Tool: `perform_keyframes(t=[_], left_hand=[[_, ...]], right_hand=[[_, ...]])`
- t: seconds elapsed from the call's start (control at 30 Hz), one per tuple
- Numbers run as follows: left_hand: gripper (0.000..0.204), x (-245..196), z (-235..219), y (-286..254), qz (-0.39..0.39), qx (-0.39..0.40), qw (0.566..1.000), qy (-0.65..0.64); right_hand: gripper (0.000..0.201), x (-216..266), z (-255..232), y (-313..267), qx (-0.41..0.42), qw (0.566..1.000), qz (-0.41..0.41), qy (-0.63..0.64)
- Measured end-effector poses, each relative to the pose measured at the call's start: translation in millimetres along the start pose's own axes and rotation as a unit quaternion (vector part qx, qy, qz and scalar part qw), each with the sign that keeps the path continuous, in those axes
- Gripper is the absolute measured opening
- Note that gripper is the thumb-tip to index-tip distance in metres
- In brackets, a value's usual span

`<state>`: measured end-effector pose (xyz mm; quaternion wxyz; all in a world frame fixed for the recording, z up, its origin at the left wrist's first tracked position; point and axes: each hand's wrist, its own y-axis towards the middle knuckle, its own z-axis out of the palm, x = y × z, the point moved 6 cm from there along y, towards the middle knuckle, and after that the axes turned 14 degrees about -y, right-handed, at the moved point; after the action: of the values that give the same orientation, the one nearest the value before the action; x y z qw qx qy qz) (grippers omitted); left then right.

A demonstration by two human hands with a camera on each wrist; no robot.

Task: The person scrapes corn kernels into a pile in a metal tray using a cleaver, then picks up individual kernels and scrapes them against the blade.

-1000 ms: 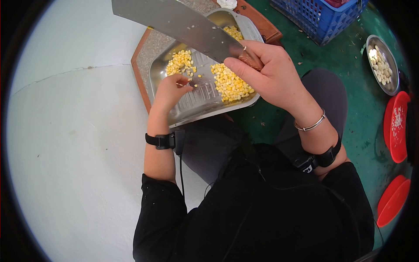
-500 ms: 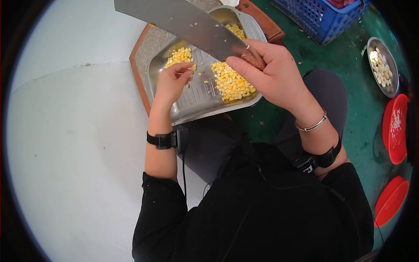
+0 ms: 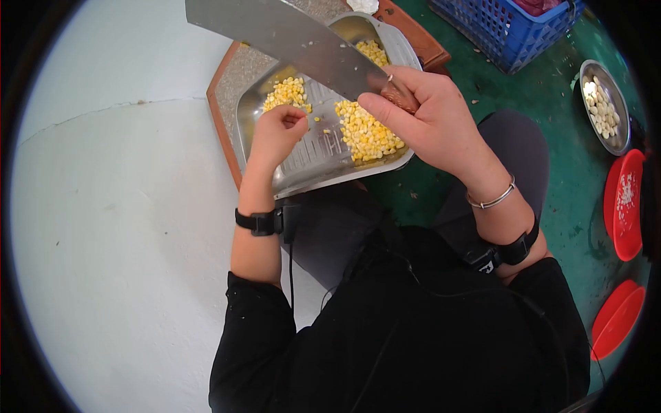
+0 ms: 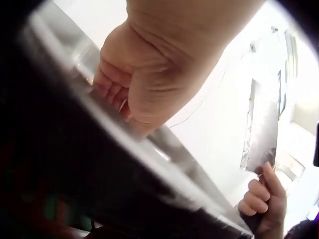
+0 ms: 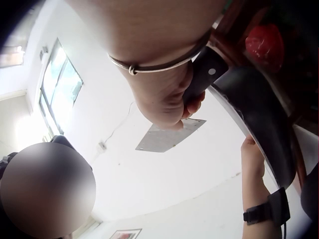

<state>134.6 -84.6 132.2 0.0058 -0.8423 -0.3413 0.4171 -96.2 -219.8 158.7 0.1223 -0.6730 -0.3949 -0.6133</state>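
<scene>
In the head view my right hand (image 3: 437, 120) grips the handle of a broad cleaver (image 3: 289, 48). Its blade stretches to the upper left, raised over a steel tray (image 3: 303, 180); the dark handle end (image 5: 207, 72) shows in the right wrist view. My left hand (image 3: 279, 134) is inside the tray, fingers curled and thumb against them, just below a small pile of corn kernels (image 3: 286, 93). Nothing shows between these fingertips. A larger pile of kernels (image 3: 368, 134) lies at the tray's right, with more behind the blade and a few loose ones between.
The tray stands on a wood-edged stone surface (image 3: 224, 89) beside a white wall (image 3: 103, 206). To the right on the green floor are a blue crate (image 3: 509, 41), a steel bowl (image 3: 623, 138) of pale pieces, and two red dishes (image 3: 630, 234).
My left hand has shifted slightly up and right in the tray; its parted thumb and fingers have come together. The right hand and cleaver have hardly moved.
</scene>
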Motion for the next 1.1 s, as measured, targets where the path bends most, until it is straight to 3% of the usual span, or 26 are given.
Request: perform_keyframes(t=[0.03,0.07,0.13,0.33,0.83,1.1], left_hand=[[0.014,-0.4,-2.9,-2.7,-0.031,-0.021,0.985,-0.17],[0.014,-5.6,-4.0,-7.5,-0.031,-0.02,0.985,-0.17],[0.015,-26.2,-7.2,-21.0,-0.032,-0.021,0.911,-0.41],[0.017,-57.4,-14.3,-33.9,0.019,0.007,0.845,-0.534],[0.015,-75.3,-5.5,-42.6,0.047,0.057,0.798,-0.598],[0.014,-77.2,2.0,-43.9,0.055,0.077,0.827,-0.554]], right_hand=[[0.024,-0.2,0.0,-0.3,0.0,1.0,-0.003,0.012],[0.024,0.1,-0.7,-0.9,-0.001,1.0,-0.003,0.012],[0.024,2.0,2.3,-1.3,0.031,0.999,0.01,0.02],[0.022,11.9,3.7,-1.4,0.049,0.999,-0.011,0.008],[0.02,12.6,5.3,-4.4,0.032,0.998,-0.042,-0.028],[0.02,15.0,2.9,-4.1,0.034,0.998,-0.045,-0.025]])
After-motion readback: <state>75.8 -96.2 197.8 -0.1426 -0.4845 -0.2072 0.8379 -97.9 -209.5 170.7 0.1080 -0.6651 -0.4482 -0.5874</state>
